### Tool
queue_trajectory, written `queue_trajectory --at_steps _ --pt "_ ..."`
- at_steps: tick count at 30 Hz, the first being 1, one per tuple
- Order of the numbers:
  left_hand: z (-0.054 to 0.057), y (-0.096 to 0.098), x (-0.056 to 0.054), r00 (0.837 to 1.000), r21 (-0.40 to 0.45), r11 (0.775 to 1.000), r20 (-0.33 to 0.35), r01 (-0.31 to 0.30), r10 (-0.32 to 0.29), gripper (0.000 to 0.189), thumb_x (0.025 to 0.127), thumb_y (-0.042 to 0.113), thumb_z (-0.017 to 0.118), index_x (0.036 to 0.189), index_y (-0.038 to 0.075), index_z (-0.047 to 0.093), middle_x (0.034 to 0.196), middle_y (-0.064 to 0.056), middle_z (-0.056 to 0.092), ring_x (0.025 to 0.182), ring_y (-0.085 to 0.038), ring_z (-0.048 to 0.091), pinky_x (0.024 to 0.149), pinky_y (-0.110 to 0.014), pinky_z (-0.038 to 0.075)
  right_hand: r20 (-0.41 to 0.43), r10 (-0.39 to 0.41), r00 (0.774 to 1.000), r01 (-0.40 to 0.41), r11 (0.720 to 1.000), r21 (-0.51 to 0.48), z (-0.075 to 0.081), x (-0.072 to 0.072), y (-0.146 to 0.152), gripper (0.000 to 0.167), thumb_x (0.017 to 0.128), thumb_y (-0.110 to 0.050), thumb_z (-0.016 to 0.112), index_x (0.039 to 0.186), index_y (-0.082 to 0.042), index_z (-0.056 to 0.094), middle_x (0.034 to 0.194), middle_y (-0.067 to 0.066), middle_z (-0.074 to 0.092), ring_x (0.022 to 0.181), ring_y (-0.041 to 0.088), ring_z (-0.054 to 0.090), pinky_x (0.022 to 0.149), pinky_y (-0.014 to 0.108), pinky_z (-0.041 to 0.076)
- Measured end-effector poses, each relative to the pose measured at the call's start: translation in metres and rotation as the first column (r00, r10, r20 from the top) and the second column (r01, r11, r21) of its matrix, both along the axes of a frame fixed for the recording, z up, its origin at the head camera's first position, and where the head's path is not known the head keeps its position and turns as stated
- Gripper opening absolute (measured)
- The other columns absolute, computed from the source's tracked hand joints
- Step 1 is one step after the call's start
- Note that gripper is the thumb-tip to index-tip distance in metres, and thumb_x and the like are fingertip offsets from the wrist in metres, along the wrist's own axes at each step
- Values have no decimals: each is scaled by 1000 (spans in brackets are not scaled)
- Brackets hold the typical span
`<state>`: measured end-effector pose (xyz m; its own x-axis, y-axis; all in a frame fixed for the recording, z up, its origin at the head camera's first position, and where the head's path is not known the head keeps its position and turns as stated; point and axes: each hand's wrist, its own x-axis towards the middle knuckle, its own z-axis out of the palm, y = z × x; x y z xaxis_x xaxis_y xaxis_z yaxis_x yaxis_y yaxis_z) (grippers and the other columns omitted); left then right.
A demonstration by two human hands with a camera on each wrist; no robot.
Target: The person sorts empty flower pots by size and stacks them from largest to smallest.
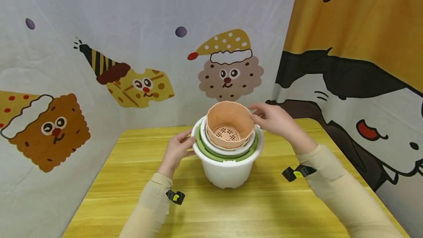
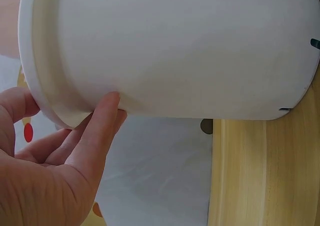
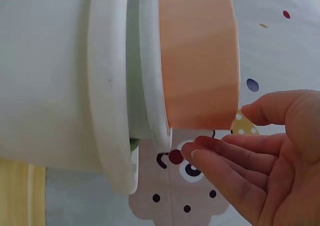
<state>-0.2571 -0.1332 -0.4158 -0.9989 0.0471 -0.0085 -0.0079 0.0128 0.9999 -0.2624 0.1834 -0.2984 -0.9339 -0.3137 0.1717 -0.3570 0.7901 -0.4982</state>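
Several flowerpots are nested inside a large white flowerpot (image 1: 228, 173) that stands upright on the table. Within it sit a green pot (image 1: 202, 147), a smaller white pot (image 1: 205, 137) and, innermost and highest, an orange pot (image 1: 228, 115) with a perforated bottom. My left hand (image 1: 176, 151) holds the large pot's rim on the left side; in the left wrist view the thumb is at the rim and a finger presses the wall below. At the right, my right hand (image 1: 274, 118) is beside the orange pot's rim, its thumb and fingers spread, with a small gap in the right wrist view.
The wood-grain table (image 1: 142, 186) ends just behind the pots. Beyond it hangs a white cloth backdrop (image 1: 148, 10) with cartoon snack figures, and an orange and black patterned cloth (image 1: 317, 21) hangs at the right. Each forearm wears a black wrist strap.
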Motion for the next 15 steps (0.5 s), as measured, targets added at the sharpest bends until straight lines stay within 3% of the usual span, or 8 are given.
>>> queue_trajectory --at_steps 8,15 --pt "0 0 2 999 -56 998 -32 -13 11 45 97 15 63 139 3 56 118 -21 66 101 -26 66 78 -38 61 -41 -24 999 22 999 -42 -3 11 15 38 101 -25 59 132 -3 60 108 14 70 97 29 67 78 45 58" --pt "2 -3 5 996 -103 994 -89 -39 30 46 98 17 63 140 0 54 123 -23 63 111 -31 62 84 -36 59 -143 18 990 -27 998 -65 -9 20 28 35 100 -16 60 131 1 60 111 16 69 100 33 67 84 50 57"
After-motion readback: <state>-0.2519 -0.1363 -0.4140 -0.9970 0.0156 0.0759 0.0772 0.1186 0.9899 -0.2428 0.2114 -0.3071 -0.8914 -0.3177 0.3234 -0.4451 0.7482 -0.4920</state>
